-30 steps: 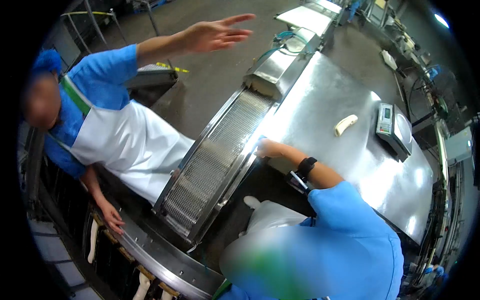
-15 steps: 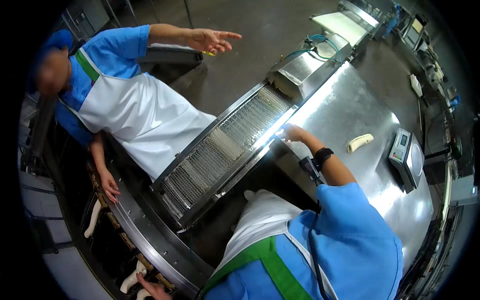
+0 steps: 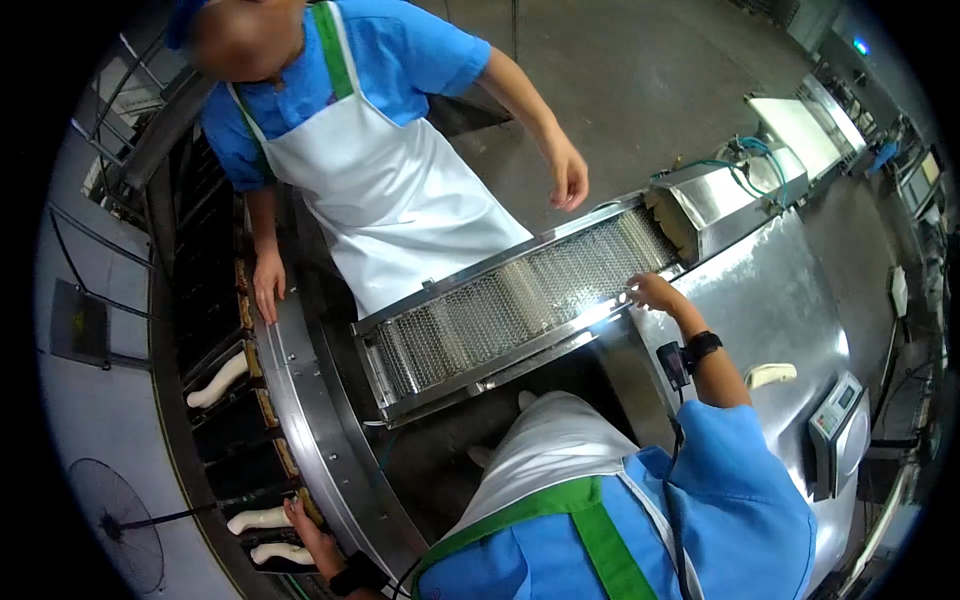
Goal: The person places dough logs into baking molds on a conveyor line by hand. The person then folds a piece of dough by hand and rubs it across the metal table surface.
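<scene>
1. Co-worker's hand (image 3: 570, 182) is lowering toward the mesh belt (image 3: 535, 290).
2. Left hand (image 3: 320, 545), fingers half-open, apparently empty, is hovering beside dough (image 3: 258, 520) at the tray (image 3: 311, 508) edge; brushing could dent it.
3. Right hand (image 3: 655, 292) is curling loosely, hold unclear.

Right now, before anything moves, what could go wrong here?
The right hand is at the edge of the mesh belt; if it runs, fingers might get pinched. The left hand is close beside a pale dough piece, which could get dented. The black cable by the right sleeve might snag on the metal table as the arm moves.
</scene>
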A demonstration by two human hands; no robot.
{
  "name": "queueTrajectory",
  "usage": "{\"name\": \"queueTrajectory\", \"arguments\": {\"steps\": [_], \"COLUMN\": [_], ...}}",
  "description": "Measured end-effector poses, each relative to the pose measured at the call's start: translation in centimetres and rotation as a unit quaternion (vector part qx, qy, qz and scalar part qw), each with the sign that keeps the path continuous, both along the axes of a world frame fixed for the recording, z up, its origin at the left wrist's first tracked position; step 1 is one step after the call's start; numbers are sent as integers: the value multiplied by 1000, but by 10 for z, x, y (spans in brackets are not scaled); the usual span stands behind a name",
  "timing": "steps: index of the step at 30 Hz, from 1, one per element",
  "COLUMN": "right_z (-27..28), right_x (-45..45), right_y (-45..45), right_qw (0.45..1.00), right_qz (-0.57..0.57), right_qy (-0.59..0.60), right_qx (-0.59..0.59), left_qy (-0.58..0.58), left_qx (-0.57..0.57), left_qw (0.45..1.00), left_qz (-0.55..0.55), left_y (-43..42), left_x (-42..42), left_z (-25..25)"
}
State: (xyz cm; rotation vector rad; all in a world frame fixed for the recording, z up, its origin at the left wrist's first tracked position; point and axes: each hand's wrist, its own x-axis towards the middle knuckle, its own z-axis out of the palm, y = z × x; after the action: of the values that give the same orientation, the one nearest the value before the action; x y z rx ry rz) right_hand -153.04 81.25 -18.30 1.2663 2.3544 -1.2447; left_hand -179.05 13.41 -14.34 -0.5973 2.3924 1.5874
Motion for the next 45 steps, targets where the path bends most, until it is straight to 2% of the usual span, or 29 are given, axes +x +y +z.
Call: {"name": "queueTrajectory", "arguments": {"steps": [1, 4, 5, 6, 7, 9, 10, 11, 15, 16, 18, 20, 22, 25, 27, 29, 30, 32, 33, 35, 39, 41, 42, 44, 45], "right_z": [-7, -28, -22, -13, 0, -5, -18, -12, -4, -7, -13, -6, -24, -29, -25, -12, -12, -17, -20, -26, -35, -16, -31, -63, -68], "right_x": [2, 8, 9, 7, 7, 25, 39, 53, 129, 152, 197, 229, 259, 273, 277, 283, 288, 299, 305, 317, 335, 325, 331, 336, 341], "right_y": [6, 16, 12, 7, 2, 1, 2, -6, -22, -26, -38, -58, -69, -102, -110, -121, -122, -121, -118, -107, -70, -68, -56, -36, -32], "right_qw": [1000, 998, 996, 993, 994, 989, 982, 977, 904, 898, 825, 804, 843, 834, 834, 875, 877, 853, 856, 814, 822, 814, 811, 798, 802], "right_qz": [11, 43, 56, 68, 59, 44, 41, -10, -196, -216, -341, -380, -386, -378, -362, -383, -379, -464, -456, -492, -469, -523, -530, -551, -581], "right_qy": [-11, 19, 3, -13, -15, -15, -12, -74, -258, -266, -262, -266, -274, -272, -261, -218, -213, -137, -132, -84, -98, -106, -104, -12, 56], "right_qx": [-2, 52, 73, 95, 95, 138, 182, 200, 277, 274, 368, 372, 257, 297, 324, 199, 208, 197, 203, 297, 309, 227, 226, 244, 128], "left_qy": [83, 58, 126, 197, 104, 122, 121, 122, 175, 203, 283, 286, 135, 93, 107, 92, 95, 66, 60, 60, 41, 45, 48, 59, 52], "left_qx": [-30, -20, -167, -303, -71, -137, -154, -170, -168, -162, -155, -124, -86, -36, -30, 8, 14, 17, 35, 42, 78, 75, 72, 73, 79], "left_qw": [992, 995, 977, 923, 988, 982, 981, 977, 930, 902, 803, 757, 914, 929, 913, 897, 900, 895, 897, 897, 890, 888, 882, 878, 872], "left_qz": [-86, 78, -28, -133, 91, 41, -5, -50, -276, -346, -500, -575, -372, -357, -392, -433, -426, -441, -436, -437, -447, -451, -463, -468, -480], "left_y": [-26, -5, -48, -85, -21, -26, 6, 38, 104, 115, 124, 155, 206, 233, 236, 237, 235, 238, 241, 250, 267, 284, 296, 310, 313], "left_x": [2, -6, -17, -33, -28, -50, -44, -37, -46, -52, -70, -65, -29, 6, 7, 25, 29, 36, 44, 56, 71, 88, 96, 107, 111], "left_z": [-18, -10, -40, -71, -29, -43, -17, 9, 36, 35, 34, 46, 61, 80, 72, 77, 73, 74, 78, 87, 90, 99, 102, 101, 101]}}
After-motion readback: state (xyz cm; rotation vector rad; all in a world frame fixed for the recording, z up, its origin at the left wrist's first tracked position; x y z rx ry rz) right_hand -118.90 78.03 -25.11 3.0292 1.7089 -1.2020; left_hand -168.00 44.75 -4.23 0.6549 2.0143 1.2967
